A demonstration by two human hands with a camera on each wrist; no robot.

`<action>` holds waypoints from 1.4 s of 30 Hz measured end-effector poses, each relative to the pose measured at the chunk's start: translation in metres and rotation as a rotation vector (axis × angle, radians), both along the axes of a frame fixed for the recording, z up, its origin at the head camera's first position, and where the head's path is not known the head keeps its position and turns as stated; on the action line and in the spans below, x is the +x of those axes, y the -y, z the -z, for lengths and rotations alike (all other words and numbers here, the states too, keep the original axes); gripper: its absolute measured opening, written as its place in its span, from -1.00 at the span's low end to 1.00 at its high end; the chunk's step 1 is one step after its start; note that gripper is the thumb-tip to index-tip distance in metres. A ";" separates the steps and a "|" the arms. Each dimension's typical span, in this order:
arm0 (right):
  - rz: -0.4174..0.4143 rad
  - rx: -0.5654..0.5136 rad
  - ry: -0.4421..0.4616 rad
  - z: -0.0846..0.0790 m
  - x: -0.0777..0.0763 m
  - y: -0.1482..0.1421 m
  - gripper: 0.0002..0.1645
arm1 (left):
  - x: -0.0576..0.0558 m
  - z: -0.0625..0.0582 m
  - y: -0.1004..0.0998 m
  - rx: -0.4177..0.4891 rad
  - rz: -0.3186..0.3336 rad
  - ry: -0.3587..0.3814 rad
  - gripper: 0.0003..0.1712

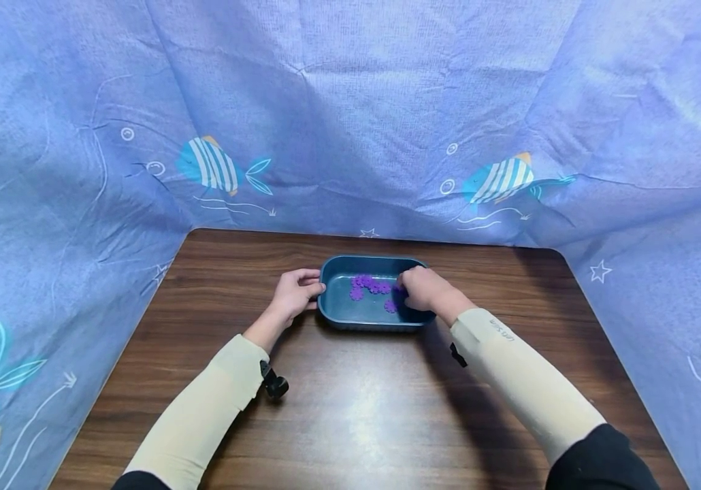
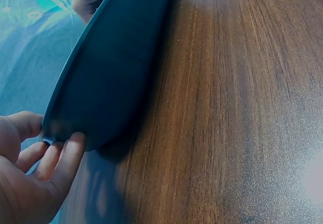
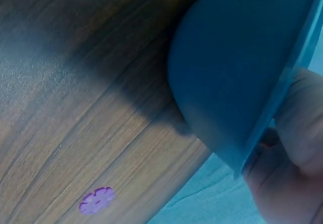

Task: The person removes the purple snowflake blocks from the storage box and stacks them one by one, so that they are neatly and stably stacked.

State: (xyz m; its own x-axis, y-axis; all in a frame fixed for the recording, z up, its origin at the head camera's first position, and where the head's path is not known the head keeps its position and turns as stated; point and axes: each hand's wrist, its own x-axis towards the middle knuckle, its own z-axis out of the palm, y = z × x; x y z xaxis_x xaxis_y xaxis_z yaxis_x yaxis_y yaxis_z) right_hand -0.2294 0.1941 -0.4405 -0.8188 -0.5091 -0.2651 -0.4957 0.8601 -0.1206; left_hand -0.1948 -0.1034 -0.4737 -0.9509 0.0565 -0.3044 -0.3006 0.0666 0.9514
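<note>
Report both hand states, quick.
Left hand: closed, holding the left end of the blue tray.
Right hand: inside the tray's right end, fingertips hidden; can't tell if closed or holding one of the purple pieces.

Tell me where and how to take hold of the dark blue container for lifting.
The container is probably best gripped by the rim at both short ends, coming from left and right: it is oblong and open-topped, so thumbs can go over the rim with fingers against the outer walls. The left hand pinches the left end.

2 hands (image 1: 294, 294) (image 1: 427, 291), 1 tray (image 1: 350, 314) and at least 7 discs (image 1: 356, 294) show.
</note>
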 end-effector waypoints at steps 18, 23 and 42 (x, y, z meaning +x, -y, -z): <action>0.004 0.015 -0.033 0.010 -0.001 0.000 -0.76 | -0.001 0.001 0.000 -0.005 0.001 0.002 -0.50; 0.005 -0.031 -0.024 0.011 0.000 -0.001 -0.86 | -0.001 -0.001 0.000 -0.012 -0.001 0.003 -0.50; 0.017 -0.274 -0.052 0.005 0.011 -0.009 -0.64 | 0.001 -0.001 -0.001 -0.018 -0.004 0.001 -0.51</action>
State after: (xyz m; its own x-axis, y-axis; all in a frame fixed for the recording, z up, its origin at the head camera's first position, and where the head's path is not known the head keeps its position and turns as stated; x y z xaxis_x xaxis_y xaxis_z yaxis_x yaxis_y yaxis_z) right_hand -0.2187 0.2026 -0.4458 -0.8366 -0.5423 -0.0769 -0.4932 0.8070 -0.3248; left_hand -0.1937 -0.1026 -0.4723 -0.9507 0.0471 -0.3064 -0.3020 0.0826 0.9497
